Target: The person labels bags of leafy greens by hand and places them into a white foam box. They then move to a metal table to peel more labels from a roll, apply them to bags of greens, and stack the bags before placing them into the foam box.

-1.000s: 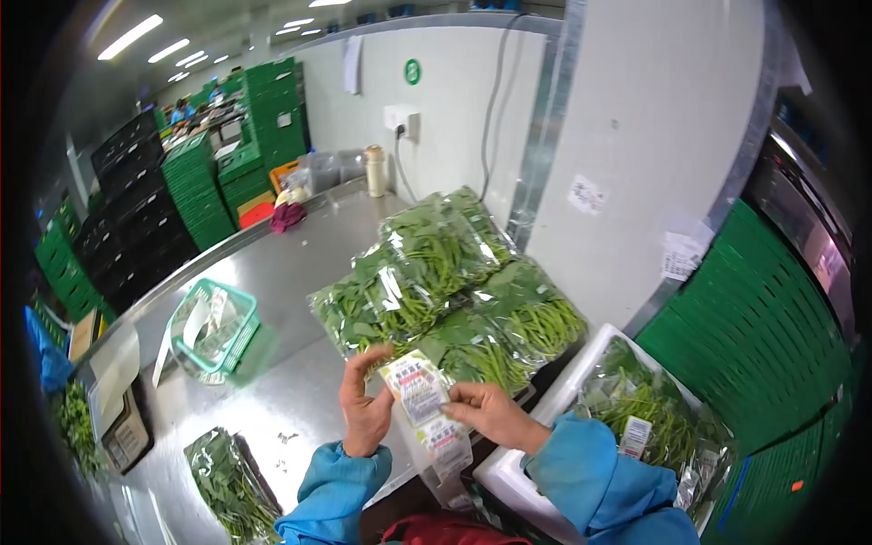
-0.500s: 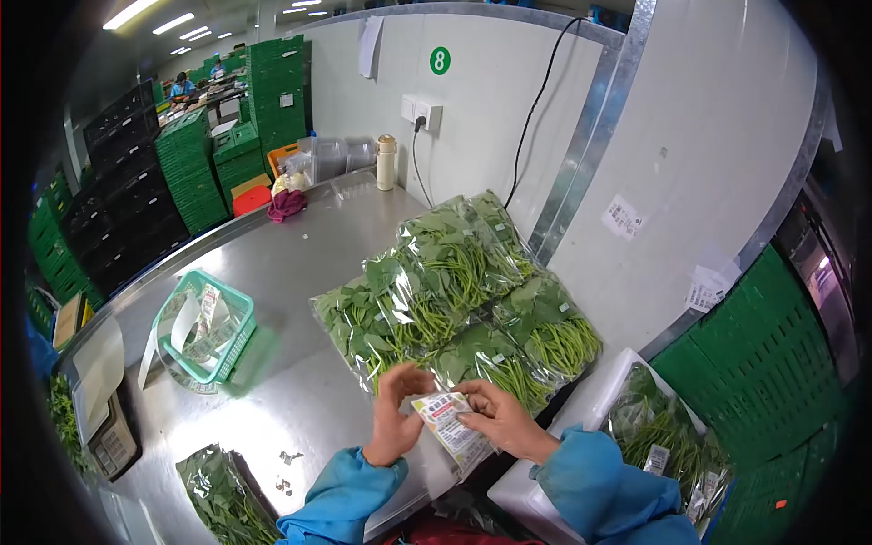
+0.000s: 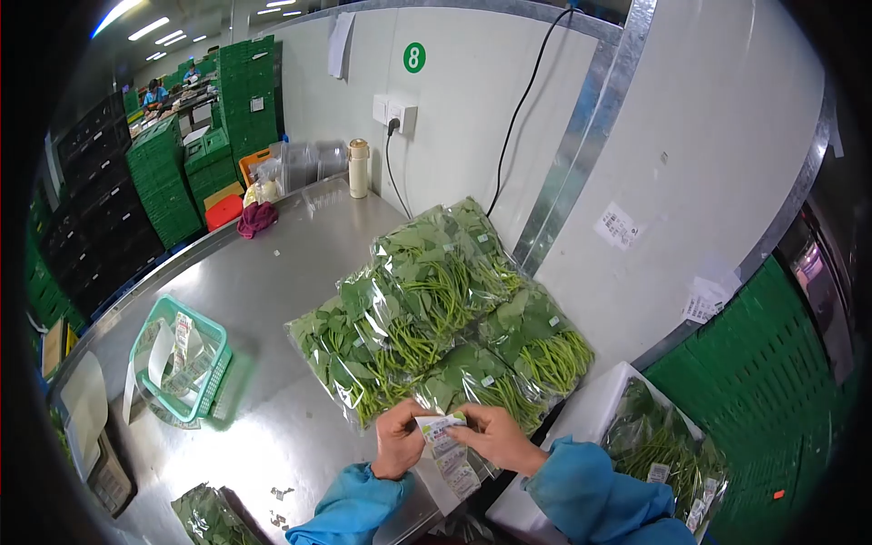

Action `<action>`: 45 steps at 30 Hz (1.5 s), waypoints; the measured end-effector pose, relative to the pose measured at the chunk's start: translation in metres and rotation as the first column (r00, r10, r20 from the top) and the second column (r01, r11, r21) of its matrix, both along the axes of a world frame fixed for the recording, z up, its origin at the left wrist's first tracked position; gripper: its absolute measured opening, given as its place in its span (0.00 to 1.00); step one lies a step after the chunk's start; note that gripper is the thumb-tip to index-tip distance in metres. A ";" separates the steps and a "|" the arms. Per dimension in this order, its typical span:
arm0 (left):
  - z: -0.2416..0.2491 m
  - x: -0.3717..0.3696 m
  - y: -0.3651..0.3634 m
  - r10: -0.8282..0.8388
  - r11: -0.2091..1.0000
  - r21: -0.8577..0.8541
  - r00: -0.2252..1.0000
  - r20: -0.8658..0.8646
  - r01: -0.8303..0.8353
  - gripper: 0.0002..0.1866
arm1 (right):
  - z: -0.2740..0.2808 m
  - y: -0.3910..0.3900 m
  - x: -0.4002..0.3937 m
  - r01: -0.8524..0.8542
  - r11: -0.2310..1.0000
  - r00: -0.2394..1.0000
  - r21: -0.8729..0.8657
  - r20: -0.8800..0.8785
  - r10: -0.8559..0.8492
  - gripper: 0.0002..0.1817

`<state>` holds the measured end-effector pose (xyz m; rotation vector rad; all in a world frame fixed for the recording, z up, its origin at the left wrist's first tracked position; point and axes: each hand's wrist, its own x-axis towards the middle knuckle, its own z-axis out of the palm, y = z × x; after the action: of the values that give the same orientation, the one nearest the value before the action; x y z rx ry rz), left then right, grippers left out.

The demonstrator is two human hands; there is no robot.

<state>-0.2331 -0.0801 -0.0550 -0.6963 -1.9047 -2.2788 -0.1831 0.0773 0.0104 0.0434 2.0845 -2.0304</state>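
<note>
Fingers (image 3: 477,414) at a printed label strip, toward six o'clock

Thumb and fingers of the right hand (image 3: 500,439) pinch the label strip (image 3: 452,465) at its upper right edge. The left hand (image 3: 398,442) is curled against the upper left corner; whether it truly grips there or only touches, I cannot tell. From the hands the strip slants down toward six o'clock, by the near edge of the metal bench (image 3: 300,291), with its lower end free.

Clockwise from the hands, a pile of bagged greens (image 3: 436,300) lies just beyond them at twelve, a white foam box (image 3: 581,416) holding more bags stands at three, and a green basket (image 3: 214,374) with paper strips sits well apart, between nine and ten.

The strip should weigh almost nothing and bend easily, so its loose tail would likely curl or sway. Being paper-like, it may crease or tear under a hard pull, and any sticky side could cling to skin. A light pinch on the outer edges near the top looks best, thumb and fingers opposed, clear of the printed face.
</note>
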 end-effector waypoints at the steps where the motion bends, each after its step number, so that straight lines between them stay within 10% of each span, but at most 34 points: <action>1: 0.000 -0.001 -0.001 -0.006 1.000 -0.003 1.000 0.024 0.006 0.02 | 0.001 0.002 0.001 0.012 0.988 0.998 0.154 -0.066 -0.002 0.09; 7: -0.012 -0.001 -0.008 -0.005 0.980 -0.196 0.995 0.102 0.026 0.08 | 0.015 0.022 -0.019 0.105 0.929 0.839 0.354 -0.534 0.108 0.07; 11: -0.023 0.009 -0.024 0.055 0.955 -0.295 0.983 0.176 -0.001 0.14 | 0.056 0.070 -0.095 0.377 0.916 0.870 0.136 -0.392 -0.299 0.06; 18: -0.047 0.030 -0.062 0.031 0.940 -0.304 0.854 0.520 0.152 0.12 | -0.033 0.074 -0.268 0.097 0.919 0.926 0.381 -0.373 0.057 0.18; 20: -0.039 0.027 -0.066 0.021 0.956 -0.278 0.927 0.374 0.091 0.10 | -0.065 0.079 -0.297 0.263 0.563 0.920 0.783 -0.379 0.097 0.29; 24: -0.059 0.023 -0.083 0.105 0.951 -0.307 0.880 0.463 0.048 0.12 | -0.064 0.105 -0.293 0.681 0.351 0.717 0.642 -0.683 -0.141 0.42; 26: -0.060 0.017 -0.082 0.092 0.969 -0.244 0.888 0.450 0.024 0.12 | -0.089 0.144 -0.310 0.422 0.544 0.906 0.725 -0.320 -0.277 0.46; 33: -0.070 -0.031 -0.066 0.214 0.961 -0.259 0.864 0.456 -0.101 0.16 | -0.055 0.106 -0.301 0.264 0.849 0.964 0.457 -0.133 -0.228 0.27; 41: -0.040 -0.059 -0.029 0.091 0.959 -0.276 0.992 0.088 -0.064 0.17 | -0.114 0.079 -0.281 0.532 0.841 0.758 0.095 -0.496 -0.424 0.16; 45: -0.047 -0.068 -0.015 -0.041 0.998 -0.030 0.964 0.264 0.051 0.17 | -0.009 0.096 -0.203 0.560 0.825 0.647 0.077 -0.663 -0.376 0.12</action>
<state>-0.3009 -0.0953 -0.1023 -0.4646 -2.0649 -2.4795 -0.3865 0.1731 0.0018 -0.0528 3.0598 -2.2192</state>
